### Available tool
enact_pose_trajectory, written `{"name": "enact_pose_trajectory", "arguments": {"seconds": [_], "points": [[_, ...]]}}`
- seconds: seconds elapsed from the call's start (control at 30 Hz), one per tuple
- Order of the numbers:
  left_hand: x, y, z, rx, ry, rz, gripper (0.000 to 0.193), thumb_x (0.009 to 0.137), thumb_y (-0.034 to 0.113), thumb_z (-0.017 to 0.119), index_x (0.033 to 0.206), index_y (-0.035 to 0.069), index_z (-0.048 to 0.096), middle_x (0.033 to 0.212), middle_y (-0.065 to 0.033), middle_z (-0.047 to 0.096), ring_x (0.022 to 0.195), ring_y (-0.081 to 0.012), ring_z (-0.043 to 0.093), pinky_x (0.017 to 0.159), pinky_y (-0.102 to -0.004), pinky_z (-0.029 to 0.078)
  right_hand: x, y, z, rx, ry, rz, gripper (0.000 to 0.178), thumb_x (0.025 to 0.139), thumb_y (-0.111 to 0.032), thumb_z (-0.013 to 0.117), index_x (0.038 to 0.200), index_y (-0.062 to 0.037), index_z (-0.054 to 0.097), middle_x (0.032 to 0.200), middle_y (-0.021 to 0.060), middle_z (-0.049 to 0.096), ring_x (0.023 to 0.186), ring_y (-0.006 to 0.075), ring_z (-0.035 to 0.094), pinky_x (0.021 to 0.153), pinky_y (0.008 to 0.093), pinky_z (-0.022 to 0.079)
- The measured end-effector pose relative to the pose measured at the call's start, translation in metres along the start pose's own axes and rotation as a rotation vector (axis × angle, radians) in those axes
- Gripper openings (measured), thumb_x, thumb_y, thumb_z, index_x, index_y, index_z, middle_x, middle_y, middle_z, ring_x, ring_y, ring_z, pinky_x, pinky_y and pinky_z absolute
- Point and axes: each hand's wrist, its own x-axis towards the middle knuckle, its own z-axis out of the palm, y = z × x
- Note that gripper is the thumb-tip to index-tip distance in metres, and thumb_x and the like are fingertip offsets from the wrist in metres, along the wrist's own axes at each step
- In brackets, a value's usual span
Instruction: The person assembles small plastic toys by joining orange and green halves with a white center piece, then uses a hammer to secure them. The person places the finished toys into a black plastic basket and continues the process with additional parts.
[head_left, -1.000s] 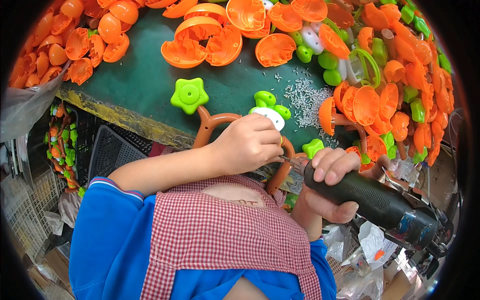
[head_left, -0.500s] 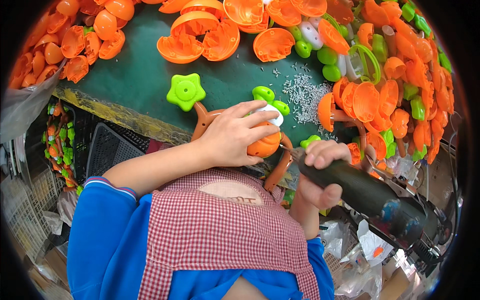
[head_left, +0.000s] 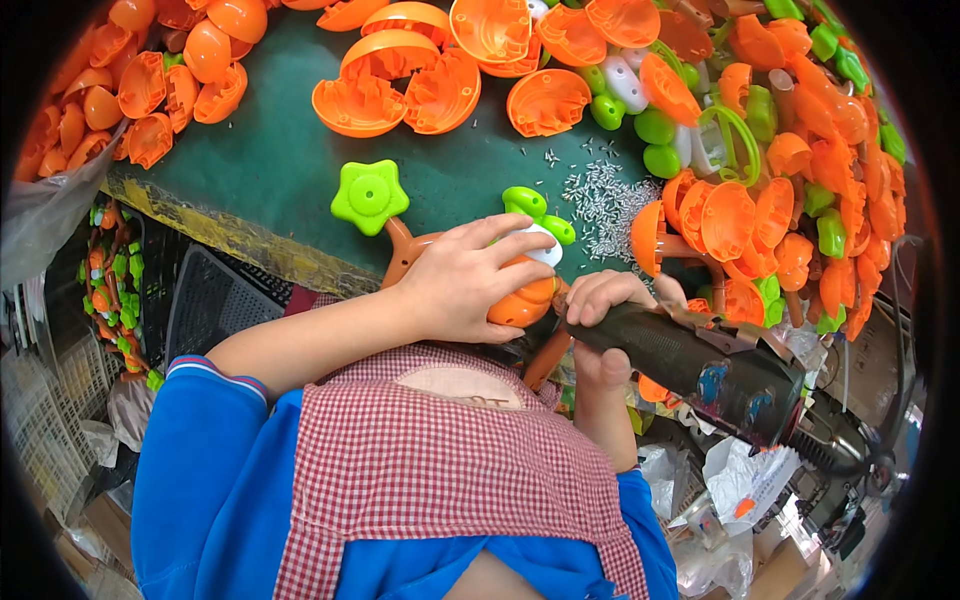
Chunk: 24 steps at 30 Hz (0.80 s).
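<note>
My left hand [head_left: 462,278] is closed over a plastic toy part at the bench edge, its fingers wrapped round a glossy orange ball [head_left: 522,304]. Beyond the fingertips show a white piece [head_left: 544,248] and green lobes [head_left: 526,201]. A brown forked branch [head_left: 402,252] runs under the hand, with a lime-green star knob [head_left: 369,198] on its far end. My right hand [head_left: 612,305] grips the front of a dark power screwdriver [head_left: 690,368], whose nose points at the ball's right side. Fingers hide the tool's tip, so I cannot tell whether it touches.
Loose silver screws [head_left: 608,208] lie scattered on the green bench top [head_left: 270,150]. Orange half shells [head_left: 440,85] sit at the back. More orange, green and white parts [head_left: 735,220] heap up at the right, with another orange pile [head_left: 140,85] at far left. A black crate [head_left: 215,310] stands below the bench edge.
My right hand and the screwdriver have moved left, closer to the orange ball. A small green piece on the bench beside it no longer shows. The left hand keeps its hold, shifted slightly.
</note>
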Motion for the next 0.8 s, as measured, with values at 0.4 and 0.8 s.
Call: {"name": "enact_pose_trajectory", "arguments": {"seconds": [0.4, 0.8], "points": [[0.011, 0.003, -0.01, -0.011, 0.098, 0.098, 0.037, 0.074, 0.029, 0.075, 0.104, 0.008, 0.066, 0.119, -0.0081, 0.06, 0.114, -0.0287, 0.054, 0.105, -0.048, 0.04, 0.008, 0.015, -0.034, -0.306, 0.316, -0.089, 0.086, 0.086, -0.034, 0.066, 0.147, -0.0077, 0.011, 0.081, 0.0102, 0.054, 0.07, 0.0199, 0.055, 0.065, 0.0362, 0.049], [0.033, 0.012, -0.002, 0.137, 0.213, 0.299, 0.016, 0.063, 0.028, 0.075, 0.072, 0.017, 0.07, 0.076, 0.007, 0.059, 0.08, -0.0128, 0.056, 0.079, -0.0317, 0.044, 0.015, -0.037, 0.012, 0.006, 0.212, -0.223, 0.092, 0.087, -0.059, 0.061, 0.153, -0.0225, 0.009, 0.081, 0.0052, 0.052, 0.067, 0.0167, 0.054, 0.061, 0.0319, 0.046]]}}
